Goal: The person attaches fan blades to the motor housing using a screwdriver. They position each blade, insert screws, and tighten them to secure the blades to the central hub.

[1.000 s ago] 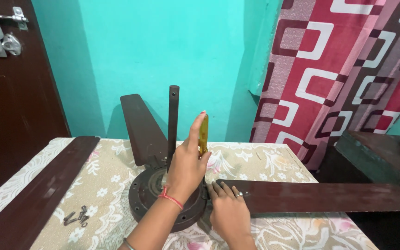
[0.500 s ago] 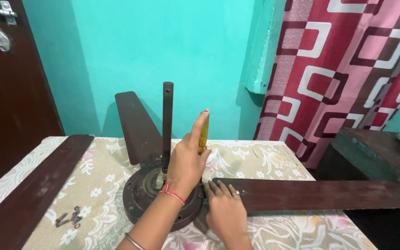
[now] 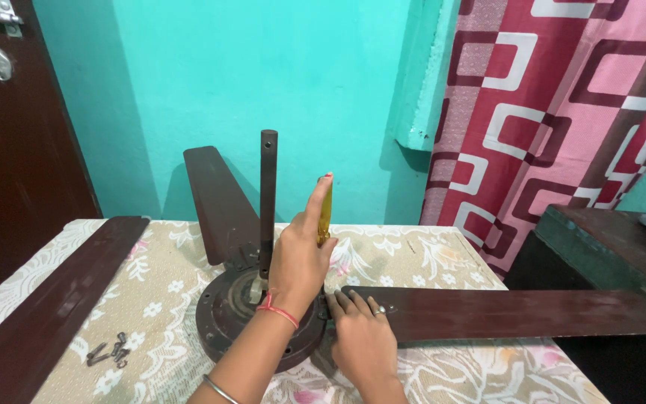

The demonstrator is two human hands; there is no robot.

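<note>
A dark brown ceiling fan motor (image 3: pixel 222 318) lies on a table with its rod (image 3: pixel 268 202) standing upright. My left hand (image 3: pixel 299 258) is shut on a yellow-handled screwdriver (image 3: pixel 326 213), held upright over the motor's right edge, and wears a red thread at the wrist. My right hand (image 3: pixel 362 340) rests flat on the inner end of a brown fan blade (image 3: pixel 517 313) that reaches right from the motor. The screwdriver's tip is hidden behind my left hand. Another blade (image 3: pixel 218 202) points away toward the wall.
A third, loose blade (image 3: pixel 54 307) lies along the table's left side. Small metal screws (image 3: pixel 110 350) sit on the floral tablecloth (image 3: pixel 428 258). A dark door (image 3: pixel 9 164) is at left, a patterned curtain (image 3: pixel 562 112) and dark furniture (image 3: pixel 622 239) at right.
The view has shifted slightly, so the fan and hands sit a little lower in frame. Both hands keep their places on the screwdriver and blade.
</note>
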